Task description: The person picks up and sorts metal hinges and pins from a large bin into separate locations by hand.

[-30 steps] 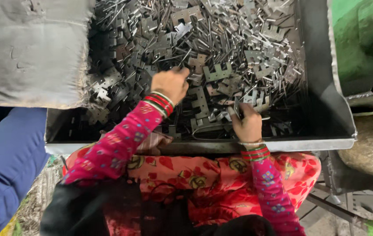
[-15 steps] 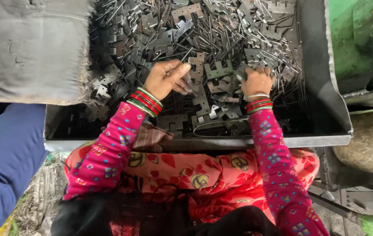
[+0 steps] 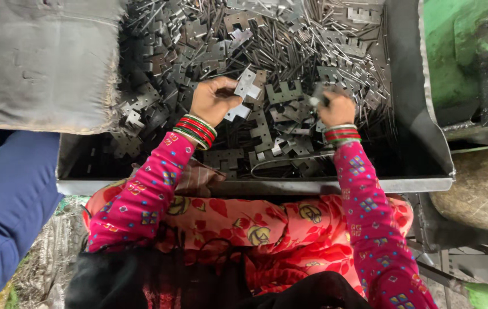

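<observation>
Clasping notched plate (image 3: pixel 245 91) — left grip (image 3: pixel 212 102) closed

Both arms extend forward from the body, sleeved in pink patterned fabric to the wrists. The left arm angles inward from the lower left, elbow bent; the right arm runs nearly straight up from the lower right. Each wrist carries a stack of red and green bangles. The left hand (image 3: pixel 212 100) is palm-down, fingers curled and pinched closed, thumb pressed toward the fingertips. The right hand (image 3: pixel 338 109) is likewise closed, knuckles upward, fingers tucked under and hidden from view. The hands sit level, well apart.
</observation>
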